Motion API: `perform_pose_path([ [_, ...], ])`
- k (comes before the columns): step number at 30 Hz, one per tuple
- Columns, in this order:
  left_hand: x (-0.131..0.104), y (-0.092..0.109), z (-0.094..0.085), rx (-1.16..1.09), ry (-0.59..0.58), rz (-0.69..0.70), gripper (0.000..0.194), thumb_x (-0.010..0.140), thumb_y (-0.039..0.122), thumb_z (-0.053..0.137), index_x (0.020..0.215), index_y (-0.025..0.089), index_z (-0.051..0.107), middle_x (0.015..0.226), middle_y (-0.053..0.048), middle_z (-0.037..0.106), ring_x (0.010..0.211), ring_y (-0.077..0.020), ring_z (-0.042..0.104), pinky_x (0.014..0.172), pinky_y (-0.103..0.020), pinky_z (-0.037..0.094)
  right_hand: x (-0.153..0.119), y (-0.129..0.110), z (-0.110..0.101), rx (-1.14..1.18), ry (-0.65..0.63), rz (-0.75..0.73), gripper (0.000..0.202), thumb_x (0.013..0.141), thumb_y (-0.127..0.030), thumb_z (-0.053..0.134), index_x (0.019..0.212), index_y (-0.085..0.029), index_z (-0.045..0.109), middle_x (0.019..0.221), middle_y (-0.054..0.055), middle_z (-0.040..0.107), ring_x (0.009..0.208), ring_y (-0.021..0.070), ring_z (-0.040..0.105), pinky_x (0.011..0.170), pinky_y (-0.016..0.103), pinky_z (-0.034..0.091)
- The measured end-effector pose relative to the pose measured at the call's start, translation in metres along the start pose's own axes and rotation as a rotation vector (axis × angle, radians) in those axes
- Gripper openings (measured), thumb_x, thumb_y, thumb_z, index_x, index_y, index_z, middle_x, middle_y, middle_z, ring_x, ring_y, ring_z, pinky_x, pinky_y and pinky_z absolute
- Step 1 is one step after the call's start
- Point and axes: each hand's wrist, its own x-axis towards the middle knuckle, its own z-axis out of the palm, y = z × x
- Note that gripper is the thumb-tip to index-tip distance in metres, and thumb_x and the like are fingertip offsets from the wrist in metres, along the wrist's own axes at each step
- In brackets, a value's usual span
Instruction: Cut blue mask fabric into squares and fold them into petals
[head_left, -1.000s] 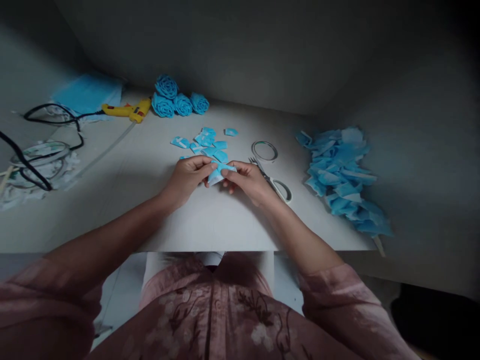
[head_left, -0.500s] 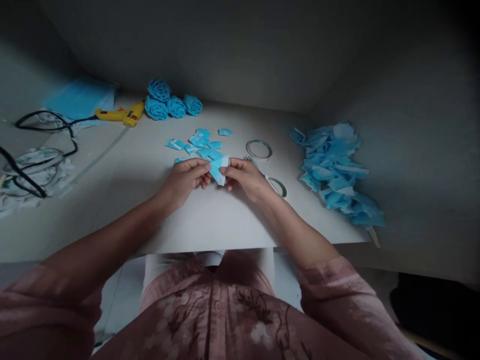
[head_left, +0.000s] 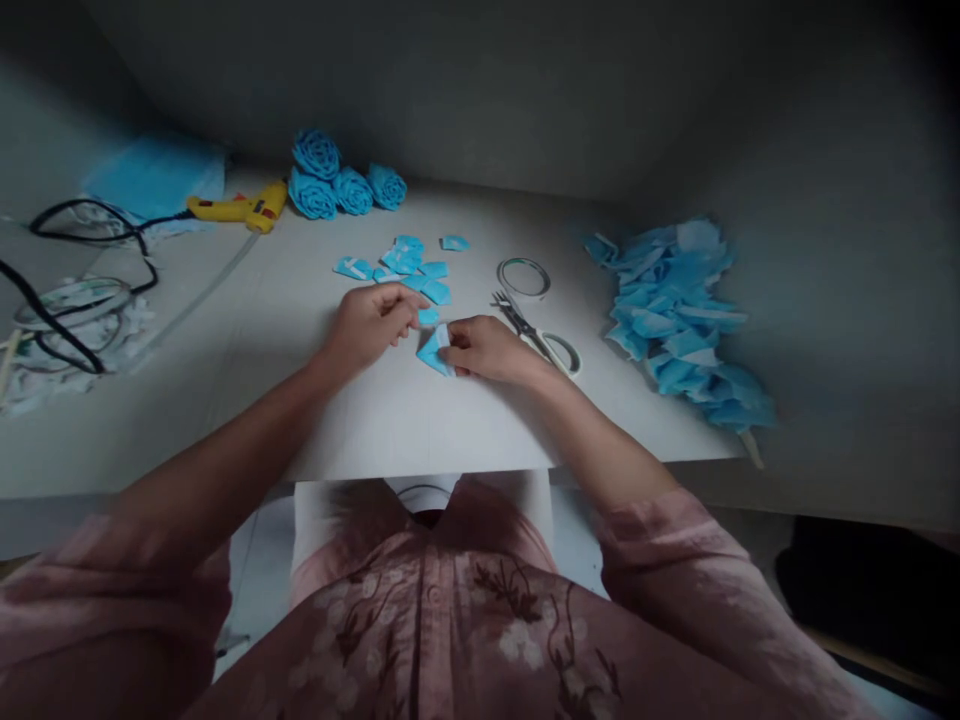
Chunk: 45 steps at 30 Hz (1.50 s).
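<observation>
Holding the blue piece [head_left: 433, 353] now: right hand [head_left: 484, 348] alone

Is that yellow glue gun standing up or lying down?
Lying down: the yellow glue gun's body and handle both stretch along the tabletop.

I watch through one head-worn camera, looking forward and down over a floral shirt [head_left: 390, 640], left hand [head_left: 367, 325] and right hand [head_left: 491, 348] mid-frame, counter [head_left: 420, 430] close below, wall [head_left: 465, 100] beyond.
</observation>
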Motion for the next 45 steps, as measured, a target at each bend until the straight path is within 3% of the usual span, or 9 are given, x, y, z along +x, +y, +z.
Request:
perform_pose_path([
  [5, -0.007, -0.004, 0.000, 0.577, -0.209, 0.265, 0.020, 0.087, 0.025, 0.059, 0.077, 0.018, 0.076, 0.070, -0.002, 0.071, 0.065, -0.0152, 0.058, 0.063, -0.028, 0.038, -0.001, -0.004, -0.003, -0.164, 0.043, -0.001, 0.018, 0.086, -0.014, 0.061, 0.069, -0.019, 0.058, 0.061, -0.001, 0.068, 0.061, 0.0113, 0.056, 0.065, 0.027, 0.034],
  [11, -0.012, -0.012, 0.008, 0.896, -0.341, 0.320, 0.024, 0.091, 0.023, 0.058, 0.096, 0.019, 0.081, 0.098, -0.009, 0.079, 0.092, -0.0258, 0.072, 0.077, -0.034, 0.047, -0.001, -0.007, -0.001, -0.201, 0.015, 0.005, 0.014, 0.091, -0.016, 0.062, 0.077, -0.017, 0.064, 0.065, 0.001, 0.071, 0.067, 0.0127, 0.061, 0.066, 0.026, 0.034],
  [14, -0.012, -0.013, 0.009, 0.909, -0.328, 0.306, 0.023, 0.091, 0.026, 0.058, 0.093, 0.021, 0.080, 0.096, -0.009, 0.078, 0.091, -0.0269, 0.071, 0.076, -0.034, 0.048, -0.005, -0.005, -0.014, -0.180, 0.054, -0.021, 0.011, 0.093, -0.021, 0.065, 0.085, -0.016, 0.071, 0.067, 0.000, 0.071, 0.065, 0.0128, 0.061, 0.065, 0.026, 0.036],
  [20, -0.010, -0.014, 0.007, 0.837, -0.332, 0.298, 0.021, 0.088, 0.030, 0.059, 0.092, 0.024, 0.079, 0.091, -0.006, 0.076, 0.087, -0.0245, 0.069, 0.074, -0.032, 0.045, -0.027, 0.015, -0.087, 0.057, 0.510, -0.048, 0.017, 0.099, -0.028, 0.062, 0.102, -0.017, 0.075, 0.068, 0.000, 0.069, 0.056, 0.0111, 0.056, 0.060, 0.024, 0.041],
  [23, -0.010, -0.015, 0.007, 0.843, -0.334, 0.290, 0.021, 0.090, 0.032, 0.059, 0.093, 0.025, 0.078, 0.092, -0.006, 0.077, 0.087, -0.0244, 0.069, 0.073, -0.032, 0.043, -0.032, 0.033, -0.106, 0.017, 0.528, -0.004, 0.014, 0.098, -0.022, 0.063, 0.099, -0.016, 0.076, 0.067, 0.001, 0.069, 0.056, 0.0109, 0.057, 0.060, 0.024, 0.042],
  [29, -0.011, -0.014, 0.008, 0.835, -0.346, 0.266, 0.019, 0.090, 0.031, 0.061, 0.092, 0.024, 0.078, 0.091, -0.007, 0.075, 0.087, -0.0255, 0.068, 0.073, -0.032, 0.042, -0.018, 0.068, -0.093, -0.293, 0.472, 0.081, 0.022, 0.095, -0.020, 0.063, 0.106, -0.013, 0.081, 0.082, 0.006, 0.077, 0.074, 0.0185, 0.068, 0.066, 0.027, 0.044],
  [35, -0.011, -0.009, 0.008, 0.880, -0.386, 0.262, 0.024, 0.093, 0.029, 0.055, 0.098, 0.022, 0.078, 0.095, -0.008, 0.076, 0.091, -0.0261, 0.069, 0.075, -0.033, 0.042, -0.004, 0.075, -0.103, -0.565, 0.503, 0.213, 0.038, 0.097, -0.013, 0.056, 0.127, -0.014, 0.078, 0.120, 0.015, 0.081, 0.109, 0.0280, 0.074, 0.093, 0.035, 0.052],
  [39, -0.012, -0.009, 0.008, 0.882, -0.384, 0.270, 0.024, 0.093, 0.030, 0.056, 0.099, 0.023, 0.078, 0.095, -0.008, 0.076, 0.090, -0.0253, 0.069, 0.074, -0.033, 0.042, -0.001, 0.077, -0.104, -0.695, 0.341, 0.104, 0.047, 0.092, -0.009, 0.061, 0.136, -0.012, 0.074, 0.140, 0.018, 0.073, 0.131, 0.0327, 0.065, 0.109, 0.038, 0.048],
  [45, -0.013, -0.015, 0.009, 0.876, -0.345, 0.301, 0.024, 0.093, 0.030, 0.057, 0.099, 0.023, 0.079, 0.097, -0.008, 0.077, 0.092, -0.0257, 0.069, 0.075, -0.033, 0.043, 0.001, 0.086, -0.090, -0.689, 0.371, 0.043, 0.027, 0.094, -0.014, 0.058, 0.112, -0.012, 0.079, 0.127, 0.019, 0.076, 0.128, 0.0335, 0.062, 0.112, 0.042, 0.046],
])
